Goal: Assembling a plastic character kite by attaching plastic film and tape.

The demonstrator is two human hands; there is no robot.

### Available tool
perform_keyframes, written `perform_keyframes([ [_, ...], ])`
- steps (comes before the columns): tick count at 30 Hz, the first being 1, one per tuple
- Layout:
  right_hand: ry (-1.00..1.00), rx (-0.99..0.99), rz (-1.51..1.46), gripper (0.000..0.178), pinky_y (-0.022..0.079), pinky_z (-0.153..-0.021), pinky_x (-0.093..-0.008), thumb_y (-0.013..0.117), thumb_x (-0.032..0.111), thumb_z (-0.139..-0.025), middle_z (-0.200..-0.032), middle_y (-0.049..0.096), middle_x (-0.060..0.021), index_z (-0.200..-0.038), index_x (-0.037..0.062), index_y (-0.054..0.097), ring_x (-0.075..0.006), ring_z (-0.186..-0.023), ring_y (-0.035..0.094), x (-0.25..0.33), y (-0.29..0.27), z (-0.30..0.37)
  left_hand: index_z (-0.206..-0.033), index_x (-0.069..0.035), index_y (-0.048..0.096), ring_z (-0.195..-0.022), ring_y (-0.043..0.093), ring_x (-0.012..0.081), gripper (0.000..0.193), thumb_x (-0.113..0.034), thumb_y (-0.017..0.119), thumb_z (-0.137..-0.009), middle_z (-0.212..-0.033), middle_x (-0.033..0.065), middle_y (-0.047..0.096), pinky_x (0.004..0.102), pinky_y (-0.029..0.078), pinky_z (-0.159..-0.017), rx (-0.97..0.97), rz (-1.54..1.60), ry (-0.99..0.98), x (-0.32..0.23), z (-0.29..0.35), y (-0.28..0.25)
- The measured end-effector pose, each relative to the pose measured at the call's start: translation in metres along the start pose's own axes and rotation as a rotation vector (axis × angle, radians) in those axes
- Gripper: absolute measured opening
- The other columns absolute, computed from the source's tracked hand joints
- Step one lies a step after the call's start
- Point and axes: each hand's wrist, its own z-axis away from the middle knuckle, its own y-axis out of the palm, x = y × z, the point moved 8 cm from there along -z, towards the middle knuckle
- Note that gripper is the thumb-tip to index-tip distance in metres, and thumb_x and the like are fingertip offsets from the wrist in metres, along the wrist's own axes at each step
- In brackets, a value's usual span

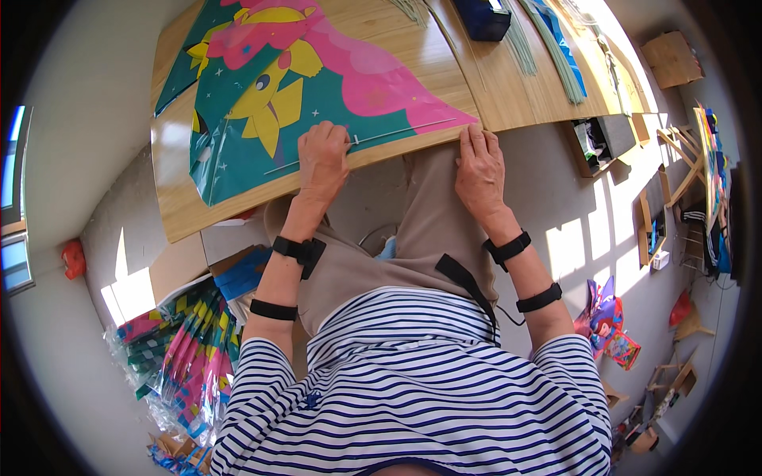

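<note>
I find the printed sheet thin, smooth, glossy plastic film by appearance; the tabletop wood-grained, smooth, slightly sheened; my trousers and striped shirt matt cloth.

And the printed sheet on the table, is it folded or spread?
Mostly spread: the sheet lies broad across the table, its print showing.

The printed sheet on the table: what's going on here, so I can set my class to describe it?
The person's left hand is curled over a thin rod lying across a green, pink and yellow printed sheet on a wooden table. Their right hand is at the table's near edge, by the sheet's pink corner; whether it grips that corner is unclear. More thin rods lie farther back on the right.
</note>
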Motion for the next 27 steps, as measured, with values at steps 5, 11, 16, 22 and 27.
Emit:
perform_keyframes([
  [5,-0.006,-0.01,0.0,0.054,0.044,-0.1,-0.0428,0.062,-0.003,-0.074,-0.131,0.054,-0.0184,-0.127,-0.0094,0.055,-0.0349,-0.121,0.05,0.0,0.001,0.0,-0.084,-0.01,0.06,-0.089,0.057,0.0281,0.009,-0.008,0.067,-0.079,-0.087,0.0075,0.055,0.0418,0.041,-0.081,-0.009,-0.019,0.001,-0.001,0.0,-0.001],
  [11,0.003,-0.003,-0.006,0.054,0.044,-0.1,-0.0429,0.062,-0.003,-0.074,-0.13,0.055,-0.0187,-0.127,-0.0094,0.055,-0.0349,-0.12,0.05,0.002,-0.001,-0.001,-0.085,-0.007,0.059,-0.091,0.055,0.0312,0.008,-0.006,0.066,-0.081,-0.089,0.0096,0.055,0.0436,0.041,-0.08,0.001,0.013,-0.009,-0.001,0.001,-0.002],
  [16,0.006,-0.008,-0.021,0.053,0.044,-0.1,-0.043,0.062,-0.003,-0.075,-0.129,0.056,-0.0185,-0.126,-0.0086,0.056,-0.0353,-0.119,0.052,-0.001,-0.001,-0.002,-0.085,-0.007,0.059,-0.09,0.055,0.0312,0.008,-0.005,0.065,-0.081,-0.088,0.0096,0.055,0.0437,0.041,-0.08,-0.001,0.014,-0.009,-0.002,0.0,-0.005],
  [22,0.004,-0.016,-0.025,0.051,0.045,-0.1,-0.0437,0.063,-0.003,-0.076,-0.126,0.057,-0.0181,-0.126,-0.0071,0.056,-0.0359,-0.117,0.053,-0.002,-0.002,-0.003,-0.084,-0.007,0.059,-0.088,0.055,0.0316,0.007,-0.005,0.065,-0.081,-0.087,0.0098,0.055,0.0439,0.041,-0.079,-0.023,0.007,0.004,-0.003,0.0,-0.006],
  [27,0.073,-0.043,-0.155,0.04,0.046,-0.096,-0.0447,0.068,0.0,-0.077,-0.118,0.06,-0.0176,-0.117,-0.0013,0.061,-0.0368,-0.114,0.055,-0.001,-0.014,-0.012,-0.083,-0.006,0.059,-0.086,0.056,0.0319,0.007,-0.005,0.065,-0.079,-0.085,0.0103,0.055,0.0436,0.041,-0.077,-0.039,0.011,0.014,-0.002,0.0,-0.007],
])
